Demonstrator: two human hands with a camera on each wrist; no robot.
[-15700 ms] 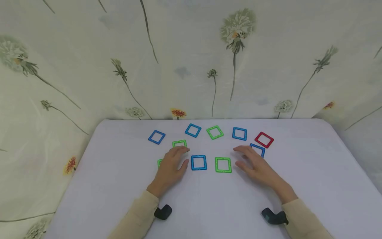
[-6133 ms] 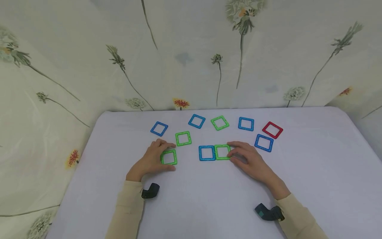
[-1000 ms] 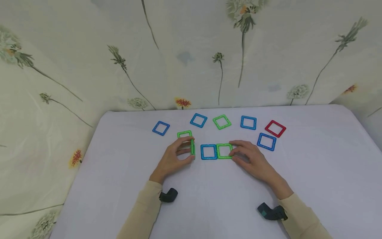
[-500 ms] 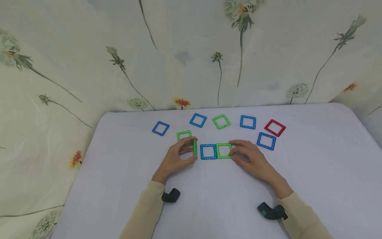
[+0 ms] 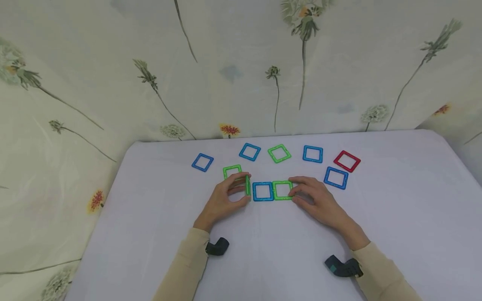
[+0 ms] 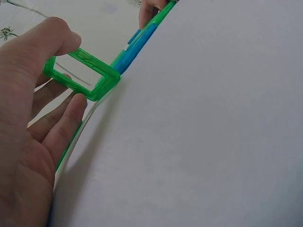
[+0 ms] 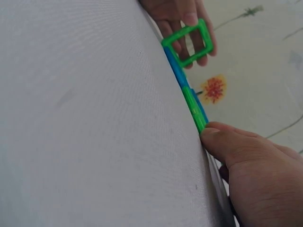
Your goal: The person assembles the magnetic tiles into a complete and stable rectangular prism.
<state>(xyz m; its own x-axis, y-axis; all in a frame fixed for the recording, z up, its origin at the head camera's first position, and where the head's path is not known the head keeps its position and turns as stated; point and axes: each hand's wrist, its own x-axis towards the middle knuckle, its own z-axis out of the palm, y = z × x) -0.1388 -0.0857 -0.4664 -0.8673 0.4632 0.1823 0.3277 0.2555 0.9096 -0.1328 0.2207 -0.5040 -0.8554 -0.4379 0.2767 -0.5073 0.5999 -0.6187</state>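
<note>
In the head view, my left hand (image 5: 222, 200) pinches a green square magnetic tile (image 5: 247, 186) between thumb and fingers. This tile stands upright on edge, its lower edge right at the left side of a flat blue square tile (image 5: 263, 199). A second green tile (image 5: 282, 198) lies flat, joined edge to edge with the blue one on its right. My right hand (image 5: 318, 205) grips that tile's right edge with thumb and fingertips. The left wrist view shows the upright green tile (image 6: 111, 78) from the side, its frame open in the middle.
Another green tile (image 5: 231, 167) lies behind my left hand, partly hidden. Along the back of the white table (image 5: 256, 259) lie blue tiles (image 5: 253, 146), a green one (image 5: 283, 159) and a red one (image 5: 343, 167). A further blue tile (image 5: 334, 185) lies just beyond my right hand.
Earlier, the left green tile lay flat by my left hand. Now I hold it upright, and over the last second it has moved right to the blue tile. My right hand stays put.
</note>
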